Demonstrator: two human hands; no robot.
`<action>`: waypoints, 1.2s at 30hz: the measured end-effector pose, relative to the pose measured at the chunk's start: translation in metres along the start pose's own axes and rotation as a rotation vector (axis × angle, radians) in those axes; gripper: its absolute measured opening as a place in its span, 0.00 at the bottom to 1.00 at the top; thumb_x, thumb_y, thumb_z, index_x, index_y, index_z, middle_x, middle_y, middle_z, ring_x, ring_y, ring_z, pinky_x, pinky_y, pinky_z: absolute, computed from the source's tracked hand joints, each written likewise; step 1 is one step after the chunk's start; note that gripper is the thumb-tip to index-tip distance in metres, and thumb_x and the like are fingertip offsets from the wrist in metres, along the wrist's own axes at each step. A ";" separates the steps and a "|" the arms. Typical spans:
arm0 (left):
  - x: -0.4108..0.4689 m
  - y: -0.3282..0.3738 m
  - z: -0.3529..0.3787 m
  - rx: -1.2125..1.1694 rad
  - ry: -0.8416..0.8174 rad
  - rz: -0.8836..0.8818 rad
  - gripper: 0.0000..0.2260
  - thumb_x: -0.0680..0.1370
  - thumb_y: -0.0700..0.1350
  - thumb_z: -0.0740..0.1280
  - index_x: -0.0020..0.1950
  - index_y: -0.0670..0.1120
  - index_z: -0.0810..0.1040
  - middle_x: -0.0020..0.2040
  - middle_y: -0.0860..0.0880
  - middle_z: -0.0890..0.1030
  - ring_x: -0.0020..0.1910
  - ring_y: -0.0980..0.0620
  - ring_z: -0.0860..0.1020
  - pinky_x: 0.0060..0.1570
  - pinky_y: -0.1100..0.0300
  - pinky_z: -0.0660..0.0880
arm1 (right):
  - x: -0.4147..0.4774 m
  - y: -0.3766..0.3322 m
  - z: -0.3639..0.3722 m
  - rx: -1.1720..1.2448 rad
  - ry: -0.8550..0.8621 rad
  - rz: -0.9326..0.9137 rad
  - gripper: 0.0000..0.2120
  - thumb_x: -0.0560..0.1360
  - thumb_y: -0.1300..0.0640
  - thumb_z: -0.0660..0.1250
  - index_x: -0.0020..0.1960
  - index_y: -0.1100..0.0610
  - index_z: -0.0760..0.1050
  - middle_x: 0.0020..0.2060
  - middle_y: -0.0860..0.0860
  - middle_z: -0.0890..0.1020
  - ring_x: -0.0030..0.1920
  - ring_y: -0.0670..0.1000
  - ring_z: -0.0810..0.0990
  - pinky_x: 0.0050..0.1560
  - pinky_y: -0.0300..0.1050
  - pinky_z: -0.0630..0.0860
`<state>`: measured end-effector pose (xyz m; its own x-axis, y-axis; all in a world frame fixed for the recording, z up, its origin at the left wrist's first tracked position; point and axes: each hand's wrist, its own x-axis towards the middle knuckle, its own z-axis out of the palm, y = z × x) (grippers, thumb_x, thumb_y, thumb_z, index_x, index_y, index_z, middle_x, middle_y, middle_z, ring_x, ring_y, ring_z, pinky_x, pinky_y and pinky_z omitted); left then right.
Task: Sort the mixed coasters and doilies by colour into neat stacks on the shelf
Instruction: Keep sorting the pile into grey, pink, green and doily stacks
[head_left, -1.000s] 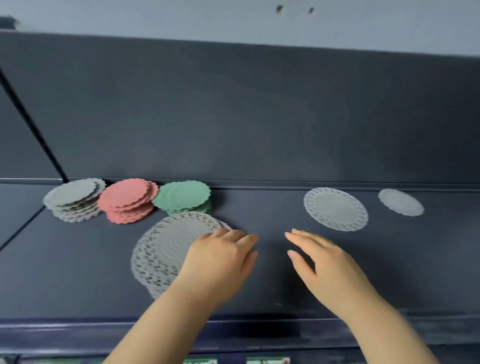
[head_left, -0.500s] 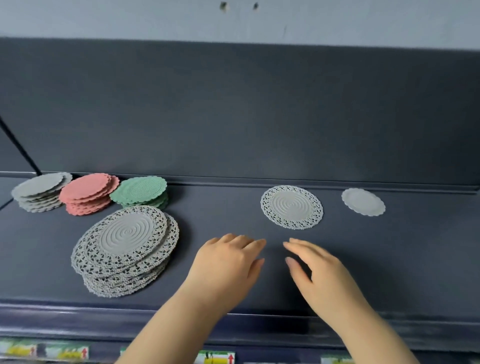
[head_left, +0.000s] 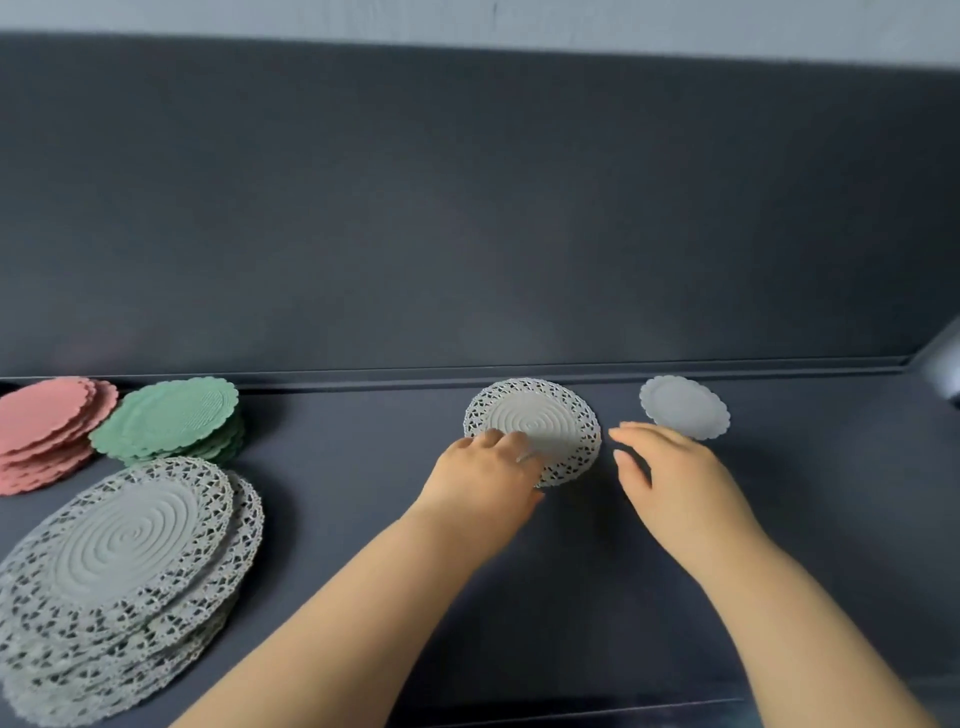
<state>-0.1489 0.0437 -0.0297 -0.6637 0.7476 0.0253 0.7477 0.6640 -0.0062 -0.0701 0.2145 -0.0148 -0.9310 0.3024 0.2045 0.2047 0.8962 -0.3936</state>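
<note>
Dark blue-grey shelf and a tall back panel of the same colour fill the view, with a strip of pale wall above. At the shelf's back left corner sits a stack of pink scalloped round coasters, cut off by the left edge of the view. Just beside it on the right is a stack of green scalloped round coasters, and the 2 stacks touch or nearly touch. Towards the front left corner lies a broad, slightly fanned stack of grey lace-edged doilies with spiral centres.

Near the shelf's back edge, right of centre, 1 single grey lace-edged doily lies alone. The left hand rests on its near left part, its fingers lying loosely bent and close together on the doily, and the thumb is at the doily's near rim. Whether the rim is pinched cannot be told.

Further right along the back edge lies 1 small pale grey scalloped coaster. The right hand is between doily and coaster, its fingers straight, slightly apart and holding nothing, and its knuckles overlap the coaster's near edge
</note>
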 end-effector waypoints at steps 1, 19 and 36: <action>0.007 0.004 0.001 0.025 -0.045 -0.033 0.19 0.81 0.54 0.56 0.71 0.51 0.65 0.70 0.49 0.65 0.68 0.46 0.65 0.64 0.53 0.65 | 0.007 0.010 -0.003 -0.040 -0.038 0.037 0.15 0.78 0.55 0.59 0.63 0.52 0.73 0.63 0.45 0.75 0.60 0.50 0.74 0.56 0.43 0.71; 0.051 0.069 0.011 0.140 -0.186 -0.430 0.27 0.79 0.38 0.53 0.76 0.50 0.49 0.64 0.41 0.67 0.59 0.42 0.68 0.50 0.52 0.72 | 0.077 0.104 -0.005 -0.327 -0.179 -0.250 0.17 0.69 0.69 0.56 0.54 0.54 0.66 0.42 0.50 0.73 0.41 0.52 0.71 0.32 0.43 0.70; 0.025 0.062 0.004 -0.032 -0.027 -0.492 0.08 0.77 0.38 0.55 0.54 0.46 0.68 0.42 0.49 0.74 0.42 0.42 0.75 0.36 0.56 0.67 | 0.080 0.117 -0.015 -0.262 -0.111 -0.286 0.06 0.76 0.54 0.57 0.52 0.52 0.68 0.46 0.47 0.79 0.39 0.53 0.71 0.33 0.41 0.63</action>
<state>-0.1190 0.1037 -0.0338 -0.9384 0.3455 -0.0087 0.3452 0.9381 0.0302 -0.1163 0.3486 -0.0307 -0.9856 0.0048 0.1693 -0.0106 0.9959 -0.0900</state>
